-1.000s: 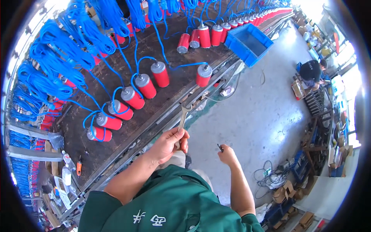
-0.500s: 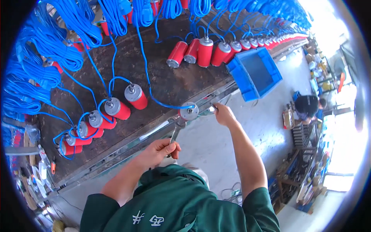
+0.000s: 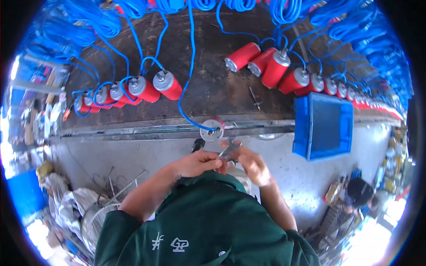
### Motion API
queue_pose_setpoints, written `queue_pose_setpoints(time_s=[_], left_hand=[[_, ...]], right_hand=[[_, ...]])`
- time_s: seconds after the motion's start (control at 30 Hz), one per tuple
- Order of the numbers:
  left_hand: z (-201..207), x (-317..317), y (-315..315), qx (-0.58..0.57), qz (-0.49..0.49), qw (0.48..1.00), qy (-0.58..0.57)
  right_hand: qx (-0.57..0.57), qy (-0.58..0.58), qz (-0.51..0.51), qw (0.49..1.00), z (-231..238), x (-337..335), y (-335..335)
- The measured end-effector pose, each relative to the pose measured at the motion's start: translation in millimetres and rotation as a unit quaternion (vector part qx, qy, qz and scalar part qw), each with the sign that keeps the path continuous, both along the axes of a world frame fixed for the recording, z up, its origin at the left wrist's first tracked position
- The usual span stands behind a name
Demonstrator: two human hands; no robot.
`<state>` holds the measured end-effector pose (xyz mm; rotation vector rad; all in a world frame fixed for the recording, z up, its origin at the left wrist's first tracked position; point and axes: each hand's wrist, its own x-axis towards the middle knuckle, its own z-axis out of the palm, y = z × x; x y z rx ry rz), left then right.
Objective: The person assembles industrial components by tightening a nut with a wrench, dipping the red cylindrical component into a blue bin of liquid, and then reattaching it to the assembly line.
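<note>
My left hand (image 3: 205, 163) is closed round the lower end of an open-ended wrench (image 3: 227, 150), whose jaws point up and away from me. Beside the wrench's upper part is my right hand (image 3: 252, 165), its fingers blurred and partly overlapping the tool; whether they grip it is unclear. Just beyond both hands, at the bench's near edge, a red cylinder with a silver end cap (image 3: 210, 133) faces me. A blue cable (image 3: 184, 108) runs from its cap back across the bench. Neither hand touches the cylinder.
Rows of red cylinders stand at left (image 3: 144, 88) and right (image 3: 293, 80), beneath coiled blue cables (image 3: 284, 9). A thin pointed tool (image 3: 254, 98) lies on the dark bench (image 3: 208, 80). At right is a blue bin (image 3: 301, 126). A person (image 3: 358, 193) is low at the right.
My right hand has come back from the bench edge to the wrench. The thin tool it held now lies on the bench. The view has turned right, and my left hand keeps the wrench.
</note>
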<state>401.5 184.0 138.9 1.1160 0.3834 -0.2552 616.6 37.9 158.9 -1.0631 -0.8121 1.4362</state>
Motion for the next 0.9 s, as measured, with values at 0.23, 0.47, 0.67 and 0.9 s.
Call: queue_pose_setpoints(time_s=[0.23, 0.47, 0.67, 0.9], left_hand=[[-7, 29, -47, 0.107, 0.172, 0.979, 0.037], [-39, 11, -18, 0.469, 0.389, 0.784, 0.118], [-44, 42, 17, 0.576, 0.299, 0.760, -0.038], [-50, 46, 20, 0.547, 0.283, 0.786, -0.056]], right_hand=[[0.048, -0.044, -0.006, 0.998, -20, 35, 19], [0.102, -0.540, 0.040, 0.835, -13, 93, 52], [0.185, -0.640, 0.171, 0.726, 8, 103, 104], [0.041, -0.653, 0.374, 0.658, 30, 95, 149]])
